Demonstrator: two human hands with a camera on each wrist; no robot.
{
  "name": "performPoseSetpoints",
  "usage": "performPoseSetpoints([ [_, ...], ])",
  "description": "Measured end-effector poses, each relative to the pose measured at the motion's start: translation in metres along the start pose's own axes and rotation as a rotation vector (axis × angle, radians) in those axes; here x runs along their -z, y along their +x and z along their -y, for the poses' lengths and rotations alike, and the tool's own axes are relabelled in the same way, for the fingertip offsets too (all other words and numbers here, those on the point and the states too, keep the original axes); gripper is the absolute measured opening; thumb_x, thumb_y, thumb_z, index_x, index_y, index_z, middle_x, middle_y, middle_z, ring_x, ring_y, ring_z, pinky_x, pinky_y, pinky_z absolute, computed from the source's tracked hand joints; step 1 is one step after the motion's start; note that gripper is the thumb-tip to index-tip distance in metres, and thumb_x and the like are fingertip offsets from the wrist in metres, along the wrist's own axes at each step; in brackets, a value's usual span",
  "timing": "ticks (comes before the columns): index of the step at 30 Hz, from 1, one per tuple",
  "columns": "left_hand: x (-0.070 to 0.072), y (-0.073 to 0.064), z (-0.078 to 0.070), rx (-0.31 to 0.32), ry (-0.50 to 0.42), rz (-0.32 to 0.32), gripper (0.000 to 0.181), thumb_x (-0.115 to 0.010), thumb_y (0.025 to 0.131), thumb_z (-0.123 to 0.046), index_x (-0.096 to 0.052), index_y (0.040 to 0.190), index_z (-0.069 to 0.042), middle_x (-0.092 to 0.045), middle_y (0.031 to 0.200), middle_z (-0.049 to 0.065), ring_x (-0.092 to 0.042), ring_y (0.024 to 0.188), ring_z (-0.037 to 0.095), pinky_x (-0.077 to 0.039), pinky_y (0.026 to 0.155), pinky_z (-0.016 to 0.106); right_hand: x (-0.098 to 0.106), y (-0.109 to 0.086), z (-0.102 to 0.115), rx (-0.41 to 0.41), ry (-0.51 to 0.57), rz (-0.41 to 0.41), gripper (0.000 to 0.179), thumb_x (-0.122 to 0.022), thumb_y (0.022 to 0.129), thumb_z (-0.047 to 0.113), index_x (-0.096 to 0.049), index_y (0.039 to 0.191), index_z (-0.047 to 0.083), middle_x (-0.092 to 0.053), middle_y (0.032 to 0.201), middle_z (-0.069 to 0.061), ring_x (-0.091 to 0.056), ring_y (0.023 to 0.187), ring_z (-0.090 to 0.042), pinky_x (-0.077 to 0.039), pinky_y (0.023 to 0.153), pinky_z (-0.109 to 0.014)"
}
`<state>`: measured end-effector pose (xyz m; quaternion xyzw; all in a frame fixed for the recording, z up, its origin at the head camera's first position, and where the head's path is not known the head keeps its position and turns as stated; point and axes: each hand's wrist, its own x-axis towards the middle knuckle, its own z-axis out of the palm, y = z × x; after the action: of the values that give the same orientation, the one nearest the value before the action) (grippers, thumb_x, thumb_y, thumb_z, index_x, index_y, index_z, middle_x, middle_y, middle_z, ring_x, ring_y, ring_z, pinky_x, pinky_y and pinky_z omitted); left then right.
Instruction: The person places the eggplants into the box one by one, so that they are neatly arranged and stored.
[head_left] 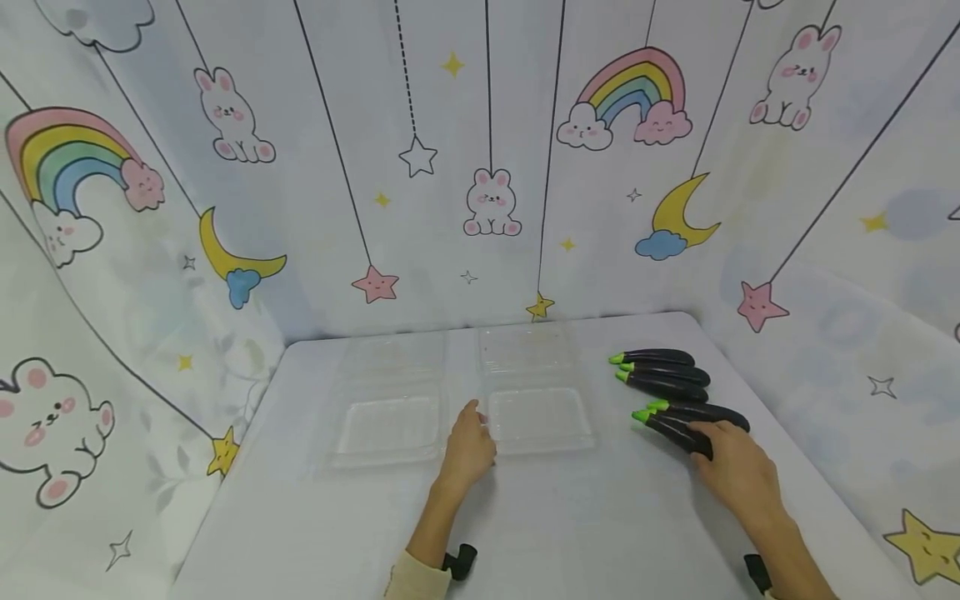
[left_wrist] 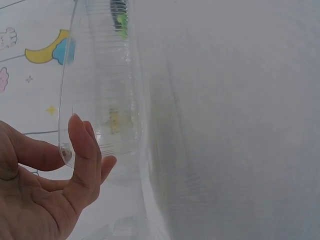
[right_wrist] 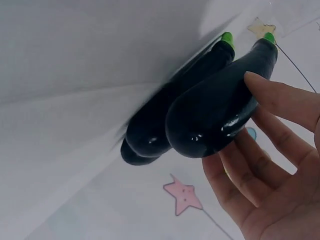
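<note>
On the right side of the table, my right hand (head_left: 738, 479) grips a dark eggplant (head_left: 673, 433) with a green stem end. The right wrist view shows the thumb on one side of this eggplant (right_wrist: 215, 110) and the fingers on the other. A second eggplant (head_left: 708, 412) lies close behind it. My left hand (head_left: 468, 450) is at the left edge of the right-hand clear plastic box (head_left: 540, 421). Up close, the left thumb and fingers pinch that box's rim (left_wrist: 62, 115) at a corner.
Another clear box (head_left: 390, 425) lies to the left, with a clear panel behind its tray. Three more eggplants (head_left: 663, 386) lie in a group at the back right. A patterned cloth (head_left: 322, 192) hangs behind and beside the white table (head_left: 525, 525).
</note>
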<state>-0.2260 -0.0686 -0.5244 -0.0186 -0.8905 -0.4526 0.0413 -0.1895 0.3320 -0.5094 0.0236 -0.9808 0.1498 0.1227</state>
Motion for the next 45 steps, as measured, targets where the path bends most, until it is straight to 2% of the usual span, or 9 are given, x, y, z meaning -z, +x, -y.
performPoseSetpoints([
  [3,0.000,0.000,-0.001,0.010,-0.008,0.004,0.055,-0.048,0.095,0.007,-0.038,0.149,0.014,-0.063,0.124,0.019,-0.065,0.094,0.027,-0.056,0.089,0.049,0.002,0.000,0.004,0.010,0.007,-0.036,0.045,-0.082,0.081,0.005,-0.070,0.125,0.000,-0.061,0.125,-0.035,-0.059,0.109,-0.060,-0.053,0.074,-0.072],
  [8,0.001,-0.001,-0.004,0.026,-0.059,0.025,0.056,-0.046,0.097,0.008,-0.035,0.151,0.014,-0.061,0.126,0.022,-0.065,0.066,0.012,-0.058,0.071,0.033,0.004,0.000,0.008,0.015,0.015,-0.082,0.046,-0.081,0.082,0.005,-0.069,0.126,0.001,-0.061,0.125,-0.034,-0.059,0.109,-0.059,-0.053,0.074,-0.073],
  [10,0.002,-0.002,-0.004,0.026,-0.079,0.031,0.055,-0.045,0.098,0.008,-0.034,0.151,0.014,-0.060,0.127,0.023,-0.064,0.063,0.010,-0.057,0.064,0.028,0.005,0.001,0.010,0.017,0.017,-0.099,0.046,-0.081,0.083,0.005,-0.069,0.127,0.002,-0.061,0.125,-0.033,-0.059,0.109,-0.059,-0.053,0.074,-0.072],
  [15,0.002,-0.002,-0.003,0.027,-0.117,0.042,0.053,-0.044,0.100,0.008,-0.032,0.152,0.015,-0.058,0.128,0.026,-0.065,0.065,0.011,-0.056,0.057,0.025,0.007,0.003,0.015,0.028,0.021,-0.133,0.047,-0.080,0.083,0.005,-0.069,0.128,0.004,-0.062,0.126,-0.032,-0.059,0.112,-0.057,-0.053,0.076,-0.072],
  [31,0.000,-0.001,0.000,0.017,-0.117,0.027,0.051,-0.044,0.100,0.007,-0.035,0.150,0.015,-0.059,0.127,0.025,-0.065,0.067,0.011,-0.056,0.057,0.024,0.010,0.013,0.030,0.036,0.034,-0.166,0.045,-0.079,0.084,0.004,-0.069,0.128,0.005,-0.063,0.124,-0.030,-0.060,0.111,-0.055,-0.052,0.080,-0.070],
  [39,-0.001,0.001,0.001,0.017,-0.113,0.029,0.051,-0.043,0.099,0.008,-0.035,0.150,0.015,-0.059,0.126,0.024,-0.066,0.067,0.011,-0.057,0.057,0.024,0.007,0.019,0.040,0.056,0.064,-0.191,0.044,-0.080,0.084,0.003,-0.070,0.128,0.005,-0.063,0.126,-0.030,-0.058,0.115,-0.055,-0.049,0.088,-0.072],
  [45,-0.001,0.000,-0.001,0.017,-0.100,0.021,0.053,-0.043,0.097,0.010,-0.036,0.149,0.015,-0.060,0.125,0.026,-0.066,0.065,0.012,-0.056,0.056,0.025,0.006,0.023,0.045,0.090,0.077,-0.204,0.045,-0.081,0.084,0.002,-0.071,0.127,0.005,-0.064,0.125,-0.030,-0.061,0.112,-0.055,-0.052,0.083,-0.070],
])
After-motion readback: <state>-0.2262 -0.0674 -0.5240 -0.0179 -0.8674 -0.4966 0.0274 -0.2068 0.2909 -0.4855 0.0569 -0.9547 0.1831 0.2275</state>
